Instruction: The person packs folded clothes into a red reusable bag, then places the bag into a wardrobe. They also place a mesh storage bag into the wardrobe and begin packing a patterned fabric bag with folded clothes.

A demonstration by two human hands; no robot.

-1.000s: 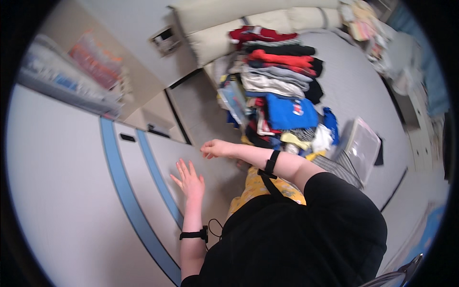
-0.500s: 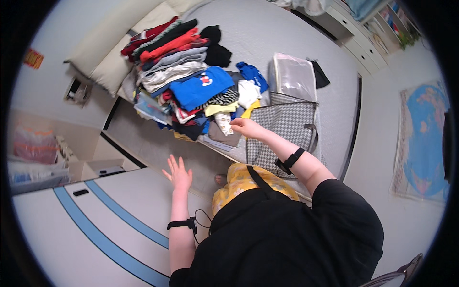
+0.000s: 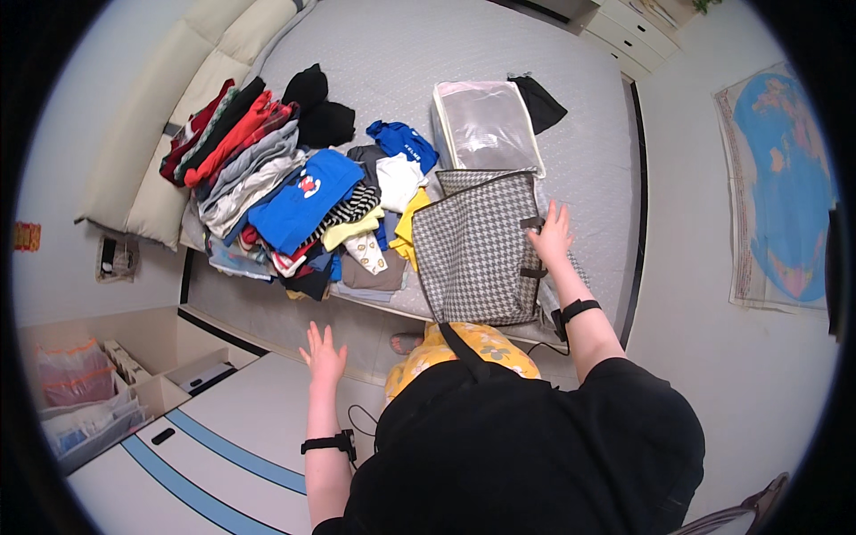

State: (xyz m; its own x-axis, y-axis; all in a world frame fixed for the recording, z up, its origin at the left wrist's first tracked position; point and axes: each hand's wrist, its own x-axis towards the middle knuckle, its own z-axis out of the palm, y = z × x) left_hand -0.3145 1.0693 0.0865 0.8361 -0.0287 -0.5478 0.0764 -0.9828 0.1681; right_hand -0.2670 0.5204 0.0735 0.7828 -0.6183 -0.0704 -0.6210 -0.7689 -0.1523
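My right hand (image 3: 553,235) is at the right side of a grey-and-white houndstooth storage bag (image 3: 473,254), over its dark strap handle (image 3: 532,223). Its fingers are spread, and I cannot tell whether they touch the strap. The bag lies on the bed's near edge, its lid part turned toward me. Behind it is a box-shaped section with a clear, pale-edged top (image 3: 486,125). My left hand (image 3: 325,357) hangs open in the air, below the clothes and in front of the bed, holding nothing.
A high row of folded clothes (image 3: 236,134) fills the bed's left part, with a blue T-shirt (image 3: 308,198) on the near side. White, yellow and blue garments lie beside the bag. A black cloth (image 3: 538,102) lies behind it. A white cabinet with blue stripes (image 3: 223,446) stands at the lower left.
My right hand has moved right, from beside the small patterned garment to the bag's handle side. My left hand stays low and open. The whole view has shifted.
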